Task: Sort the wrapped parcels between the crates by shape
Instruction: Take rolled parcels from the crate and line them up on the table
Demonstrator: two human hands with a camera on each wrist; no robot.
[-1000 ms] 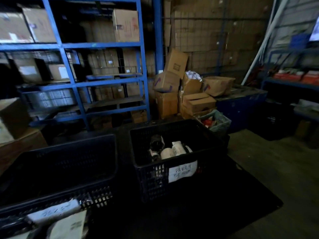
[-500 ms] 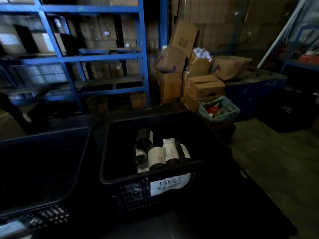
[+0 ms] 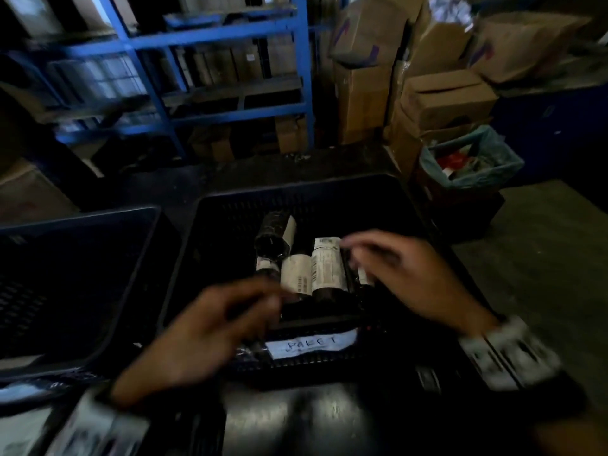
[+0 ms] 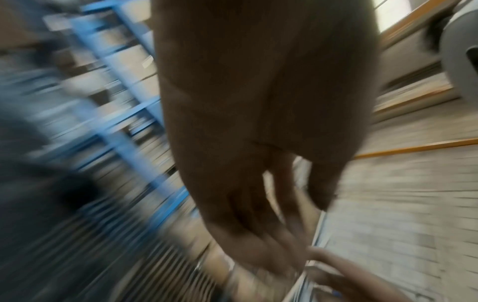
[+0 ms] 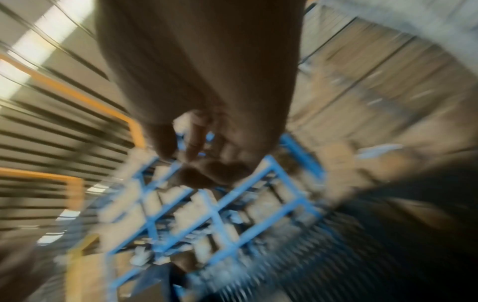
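Note:
A black crate (image 3: 411, 205) with a paper label (image 3: 311, 345) on its front wall holds several dark cylindrical parcels (image 3: 327, 269) with white shipping labels. A second black crate (image 3: 138, 245) stands to its left, its inside too dark to read. My left hand (image 3: 260, 301) hovers over the labelled crate's front rim, blurred, fingers spread and holding nothing. Over the parcels at the crate's right side my right hand (image 3: 355, 255) reaches in, fingers loose and empty. Both wrist views are smeared by motion; the left hand (image 4: 297, 214) and right hand (image 5: 196, 155) each show loose fingers with nothing in them.
Blue steel shelving (image 3: 210, 44) with cartons stands behind the crates. A stack of cardboard boxes (image 3: 441, 97) and a bin lined with a blue bag (image 3: 473, 159) sit at the back right. Bare concrete floor (image 3: 543, 258) lies to the right.
My view has dropped and closed in on the labelled crate. Both hands, out of view before, have come in over that crate.

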